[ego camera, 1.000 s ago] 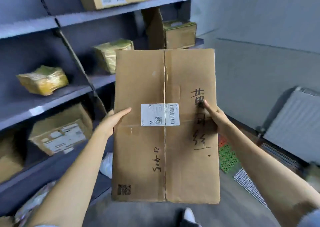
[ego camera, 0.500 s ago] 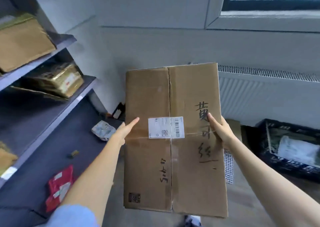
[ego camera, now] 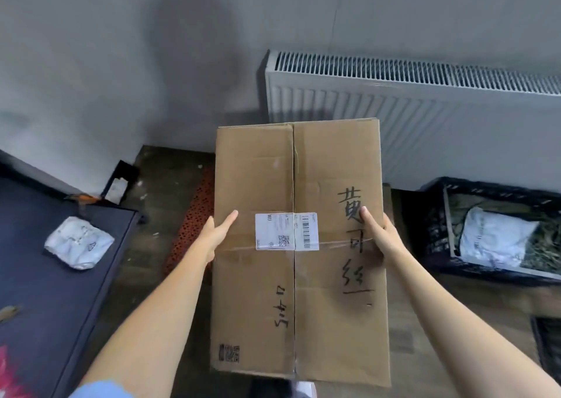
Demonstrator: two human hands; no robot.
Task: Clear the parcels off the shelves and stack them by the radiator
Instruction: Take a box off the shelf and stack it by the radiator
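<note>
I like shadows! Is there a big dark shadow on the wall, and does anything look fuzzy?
Head view: a soft dark shadow falls on the grey wall left of the radiator; the low shelf's near corner is smeared, while the cardboard box looks sharp.

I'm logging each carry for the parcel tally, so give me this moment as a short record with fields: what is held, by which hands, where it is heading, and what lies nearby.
held item: large brown cardboard box with white shipping label and black handwriting
left hand: grips the box's left edge, thumb on top
right hand: grips the box's right edge, thumb on top
destination: white ribbed radiator straight ahead on the grey wall
left side: dark shelf surface bearing a crumpled white packet
right side: black plastic crate holding a white mailer bag
</note>
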